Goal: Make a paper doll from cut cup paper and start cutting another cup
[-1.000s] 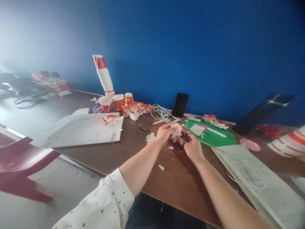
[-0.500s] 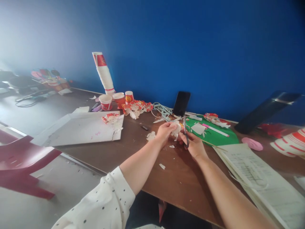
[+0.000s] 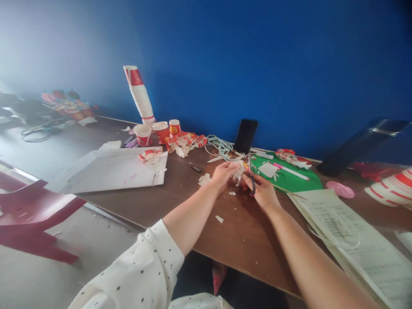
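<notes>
- The left hand [image 3: 224,175] pinches a cut paper [image 3: 238,170] between thumb and fingers, over the middle of the table [image 3: 247,244].
- The right hand [image 3: 262,192] grips scissors [image 3: 252,180], blades pointing to the far edge, just beside the paper; how wide the blades stand, I cannot tell.
- Between hands and near edge, brown tabletop shows, dotted with small scraps [image 3: 219,219].
- Beyond the hands, room is tight: the phone [image 3: 246,136] and cable [image 3: 222,146] sit at the far edge, the green sheet [image 3: 291,178] just to the right.
- Right of the right forearm, pages [image 3: 341,223] take up the table.
- On the left, the board [image 3: 112,171] reaches about to the near edge, well apart from the left hand; behind it, by the far edge, stands the cup stack [image 3: 140,101].
</notes>
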### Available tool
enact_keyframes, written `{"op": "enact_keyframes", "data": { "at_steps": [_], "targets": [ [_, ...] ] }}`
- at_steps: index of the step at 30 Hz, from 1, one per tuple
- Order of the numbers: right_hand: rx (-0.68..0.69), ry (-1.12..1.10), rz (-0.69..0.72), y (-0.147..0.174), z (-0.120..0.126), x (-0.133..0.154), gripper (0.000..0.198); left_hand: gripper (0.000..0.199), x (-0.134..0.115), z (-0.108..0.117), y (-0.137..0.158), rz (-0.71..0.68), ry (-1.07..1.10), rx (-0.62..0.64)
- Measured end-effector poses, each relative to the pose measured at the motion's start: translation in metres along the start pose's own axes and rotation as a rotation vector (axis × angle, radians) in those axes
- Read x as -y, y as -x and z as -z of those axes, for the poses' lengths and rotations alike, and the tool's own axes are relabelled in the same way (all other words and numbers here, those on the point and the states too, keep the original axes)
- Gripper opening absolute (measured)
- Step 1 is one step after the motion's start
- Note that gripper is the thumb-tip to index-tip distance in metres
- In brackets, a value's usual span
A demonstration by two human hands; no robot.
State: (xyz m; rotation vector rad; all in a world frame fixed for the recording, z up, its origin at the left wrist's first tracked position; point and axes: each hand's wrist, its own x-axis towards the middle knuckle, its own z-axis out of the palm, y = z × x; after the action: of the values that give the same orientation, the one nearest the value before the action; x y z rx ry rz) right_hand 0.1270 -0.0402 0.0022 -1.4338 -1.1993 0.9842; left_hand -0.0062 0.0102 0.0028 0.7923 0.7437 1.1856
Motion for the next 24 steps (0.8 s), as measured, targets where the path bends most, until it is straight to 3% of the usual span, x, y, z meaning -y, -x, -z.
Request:
{"op": "enact_keyframes", "data": {
  "at_steps": [24],
  "targets": [
    [0.051, 0.047, 0.035, 0.0026, 0.0014, 0.0059, 0.055, 0.026, -0.0035, 0.0008, 0.0033, 0.049, 0.013, 0.043]
  ]
}}
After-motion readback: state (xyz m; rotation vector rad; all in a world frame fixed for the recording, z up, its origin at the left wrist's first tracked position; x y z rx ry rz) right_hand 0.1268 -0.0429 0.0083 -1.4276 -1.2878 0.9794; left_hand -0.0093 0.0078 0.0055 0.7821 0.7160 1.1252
